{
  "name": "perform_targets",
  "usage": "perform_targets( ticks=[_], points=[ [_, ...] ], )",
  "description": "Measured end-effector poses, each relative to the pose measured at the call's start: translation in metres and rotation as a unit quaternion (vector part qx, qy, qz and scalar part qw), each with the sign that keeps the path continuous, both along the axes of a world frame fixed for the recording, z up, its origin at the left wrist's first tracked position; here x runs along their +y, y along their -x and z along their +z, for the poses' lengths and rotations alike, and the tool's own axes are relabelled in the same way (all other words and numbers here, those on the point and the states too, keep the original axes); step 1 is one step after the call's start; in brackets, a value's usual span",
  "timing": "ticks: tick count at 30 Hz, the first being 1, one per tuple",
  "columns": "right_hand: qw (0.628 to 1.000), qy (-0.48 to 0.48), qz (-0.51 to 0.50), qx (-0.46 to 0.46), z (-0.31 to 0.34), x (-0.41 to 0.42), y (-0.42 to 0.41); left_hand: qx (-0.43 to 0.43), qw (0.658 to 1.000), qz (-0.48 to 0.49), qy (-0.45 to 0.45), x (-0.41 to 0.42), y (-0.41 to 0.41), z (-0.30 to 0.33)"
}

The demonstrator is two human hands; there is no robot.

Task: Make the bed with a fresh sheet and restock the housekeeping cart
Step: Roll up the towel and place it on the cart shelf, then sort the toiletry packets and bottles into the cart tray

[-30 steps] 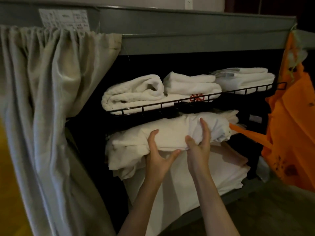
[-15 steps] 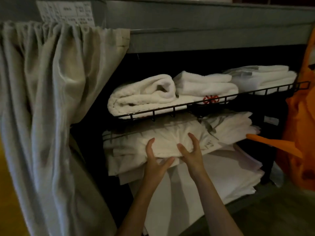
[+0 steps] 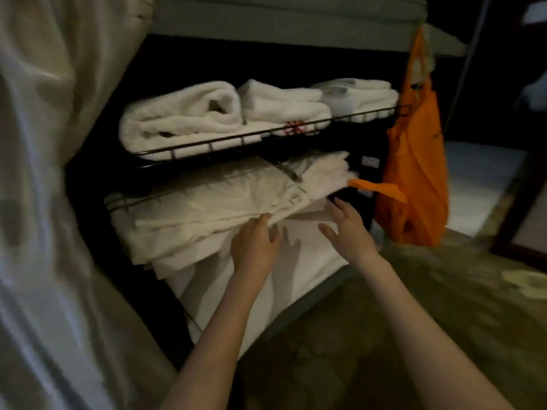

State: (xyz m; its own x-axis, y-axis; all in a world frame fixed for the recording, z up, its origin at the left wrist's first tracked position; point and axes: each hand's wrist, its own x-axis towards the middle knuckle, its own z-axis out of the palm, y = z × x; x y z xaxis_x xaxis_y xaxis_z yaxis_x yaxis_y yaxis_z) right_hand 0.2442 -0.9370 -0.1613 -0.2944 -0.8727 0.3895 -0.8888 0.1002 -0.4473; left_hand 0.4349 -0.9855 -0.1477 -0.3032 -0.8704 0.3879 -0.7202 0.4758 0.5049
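The grey housekeeping cart (image 3: 290,25) stands open in front of me. A bundle of folded white sheets (image 3: 207,199) lies on its lower level, on top of a flatter white stack (image 3: 266,285). My left hand (image 3: 256,244) touches the front edge of the bundle with loosely spread fingers. To the right, my right hand (image 3: 346,226) hovers open just off the sheets, holding nothing. Rolled and folded white towels (image 3: 183,113) fill the wire shelf (image 3: 266,134) above.
A beige curtain (image 3: 53,173) hangs bunched at the cart's left side. An orange bag (image 3: 414,173) hangs from the cart's right end, one strap reaching toward the sheets. Patterned carpet (image 3: 414,306) covers the floor; dark furniture stands at far right.
Both hands have let go of the sheet bundle and drawn back, the right one moving off to the right. The bundle now sits deeper on the lower level. The view has swung left.
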Motion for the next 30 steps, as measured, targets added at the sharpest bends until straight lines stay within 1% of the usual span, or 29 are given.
perform_targets(
  ticks=[2,4,5,8,11,14,16,18,21,23,26,28,30],
  points=[
    [0.994,-0.005,-0.064,0.088,0.004,0.026,0.026,-0.040,0.998,-0.028,0.040,0.001,0.022,0.003],
    [0.986,-0.025,-0.119,0.115,0.011,0.051,0.047,-0.080,0.992,-0.065,0.073,0.003,0.048,0.013],
    [0.983,-0.043,-0.138,0.116,0.016,0.062,0.056,-0.100,0.988,-0.087,0.078,0.005,0.062,0.019],
    [0.976,-0.096,-0.171,0.092,0.034,0.097,0.077,-0.150,0.976,-0.152,0.054,0.023,0.101,0.043],
    [0.968,-0.129,-0.202,0.072,0.061,0.131,0.095,-0.141,0.966,-0.208,0.063,0.048,0.136,0.075],
    [0.960,-0.153,-0.231,0.037,0.105,0.165,0.108,-0.161,0.957,-0.239,0.039,0.067,0.163,0.113],
    [0.954,-0.167,-0.249,0.020,0.145,0.185,0.113,-0.162,0.953,-0.253,0.021,0.078,0.176,0.150],
    [0.949,-0.183,-0.257,0.010,0.197,0.200,0.116,-0.148,0.955,-0.257,0.008,0.088,0.187,0.200],
    [0.946,-0.200,-0.254,-0.001,0.296,0.212,0.121,-0.137,0.956,-0.259,-0.003,0.099,0.195,0.297],
    [0.945,-0.210,-0.252,-0.016,0.368,0.217,0.123,-0.150,0.950,-0.272,-0.020,0.103,0.195,0.362],
    [0.946,-0.196,-0.257,-0.030,0.458,0.220,0.124,-0.144,0.948,-0.284,-0.021,0.101,0.192,0.447],
    [0.950,-0.184,-0.250,-0.018,0.491,0.215,0.126,-0.114,0.953,-0.280,-0.009,0.098,0.192,0.485],
    [0.955,-0.181,-0.235,-0.004,0.503,0.204,0.131,-0.101,0.957,-0.272,-0.008,0.095,0.192,0.502]
  ],
)
